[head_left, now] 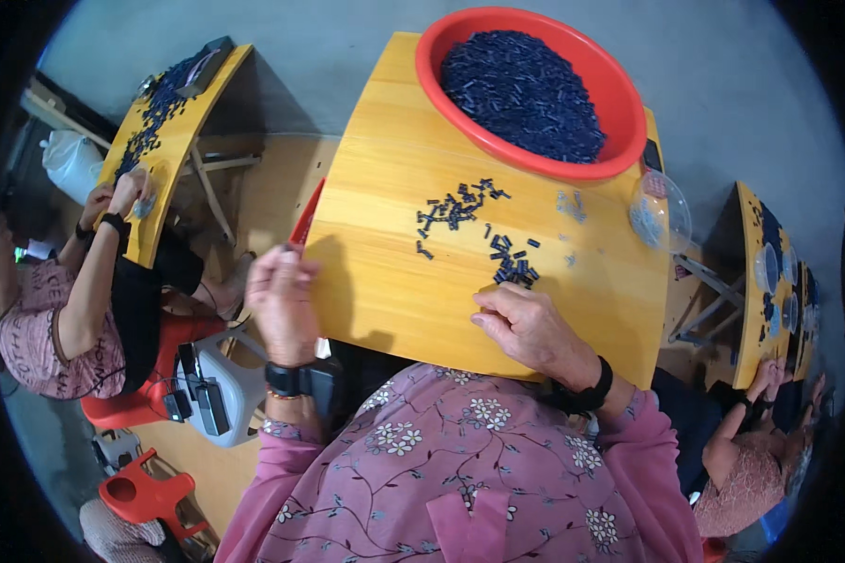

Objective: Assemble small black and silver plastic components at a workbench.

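My left hand [284,298] is raised past the left edge of the yellow wooden table [376,291], its fingers pinched together. A dark speck shows at its fingertips, too small to name. Close by that hand, a strip of a red object [308,212] sticks out beside the table edge. On the table near its front, my right hand [528,327] is curled, thumb against the fingers; anything inside is hidden. Just beyond its fingers lies a small pile of short dark blue-black tube-like pieces [514,263]. A looser cluster of the same pieces [455,208] spreads farther to the left.
A large red basin [624,141] full of dark pieces [521,94] stands at the far right of the table. Near it are a clear round tub [662,214] and small clear pieces [571,206]. People work at other tables [180,122] on both sides; a red stool [145,493] stands lower left.
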A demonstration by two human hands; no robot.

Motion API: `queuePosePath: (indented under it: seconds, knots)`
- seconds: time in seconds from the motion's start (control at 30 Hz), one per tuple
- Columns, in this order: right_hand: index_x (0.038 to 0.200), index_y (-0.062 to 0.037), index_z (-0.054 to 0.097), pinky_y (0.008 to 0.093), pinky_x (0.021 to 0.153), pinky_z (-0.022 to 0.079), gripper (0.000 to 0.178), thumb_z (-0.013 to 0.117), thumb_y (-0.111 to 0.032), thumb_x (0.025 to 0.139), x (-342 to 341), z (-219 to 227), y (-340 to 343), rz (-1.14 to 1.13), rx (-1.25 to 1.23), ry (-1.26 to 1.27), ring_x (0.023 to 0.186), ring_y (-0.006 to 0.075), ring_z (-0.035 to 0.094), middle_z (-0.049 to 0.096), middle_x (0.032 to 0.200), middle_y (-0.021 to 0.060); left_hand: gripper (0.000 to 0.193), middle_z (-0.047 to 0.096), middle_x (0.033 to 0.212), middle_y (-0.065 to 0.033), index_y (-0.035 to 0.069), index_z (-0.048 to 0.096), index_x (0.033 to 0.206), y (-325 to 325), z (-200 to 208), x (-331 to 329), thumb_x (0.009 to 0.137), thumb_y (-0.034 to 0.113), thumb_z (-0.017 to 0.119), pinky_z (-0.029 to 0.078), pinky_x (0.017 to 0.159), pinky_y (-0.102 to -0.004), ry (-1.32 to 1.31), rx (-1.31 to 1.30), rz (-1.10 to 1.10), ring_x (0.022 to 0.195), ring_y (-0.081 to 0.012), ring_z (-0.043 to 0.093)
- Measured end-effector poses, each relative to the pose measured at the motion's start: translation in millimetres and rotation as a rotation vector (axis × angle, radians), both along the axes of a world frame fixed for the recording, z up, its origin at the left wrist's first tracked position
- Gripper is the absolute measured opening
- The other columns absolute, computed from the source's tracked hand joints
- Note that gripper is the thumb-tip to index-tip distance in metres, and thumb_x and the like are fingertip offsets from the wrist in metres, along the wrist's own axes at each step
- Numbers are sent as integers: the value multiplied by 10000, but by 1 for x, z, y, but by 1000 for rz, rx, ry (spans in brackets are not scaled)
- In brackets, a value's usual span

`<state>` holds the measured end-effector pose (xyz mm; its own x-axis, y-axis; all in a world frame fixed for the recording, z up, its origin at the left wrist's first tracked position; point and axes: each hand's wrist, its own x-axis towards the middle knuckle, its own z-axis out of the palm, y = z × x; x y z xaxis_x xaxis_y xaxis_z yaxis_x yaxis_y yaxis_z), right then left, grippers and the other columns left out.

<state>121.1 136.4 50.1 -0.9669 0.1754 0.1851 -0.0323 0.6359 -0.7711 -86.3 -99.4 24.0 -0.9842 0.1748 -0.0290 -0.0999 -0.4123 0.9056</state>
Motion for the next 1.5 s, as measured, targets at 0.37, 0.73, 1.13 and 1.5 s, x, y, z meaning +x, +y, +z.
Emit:
queuePosePath:
  seconds: [0.37,0.73,1.13,1.5]
  knots:
    - [986,1,641,320,603,462,134,670,-48,865,48,-2,16,-228,-107,-38,663,242,594,603,765,118,252,651,1051,-70,5,608,1164,-23,-44,-34,912,8,622,519,841,-258,49,-282,334,928,-149,630]
    - [962,1,643,339,598,470,118,676,-41,857,71,-7,24,-328,-133,-3,665,270,610,602,747,130,127,624,813,-55,57,661,838,115,9,73,764,-42,690,426,725,-332,958,-585,-595,739,-222,577]
    - [976,24,645,319,635,479,111,639,-41,887,89,-16,55,-493,-270,-20,703,229,618,624,795,131,212,607,848,-88,63,665,863,138,0,83,689,-38,732,415,740,-368,1106,-750,-610,791,-278,572]
    - [980,-17,620,426,668,499,139,596,-6,843,57,-8,89,-372,216,67,787,345,602,585,879,142,181,586,813,-107,45,602,867,132,-2,78,740,-47,693,434,717,-384,1049,-677,-616,756,-303,563]
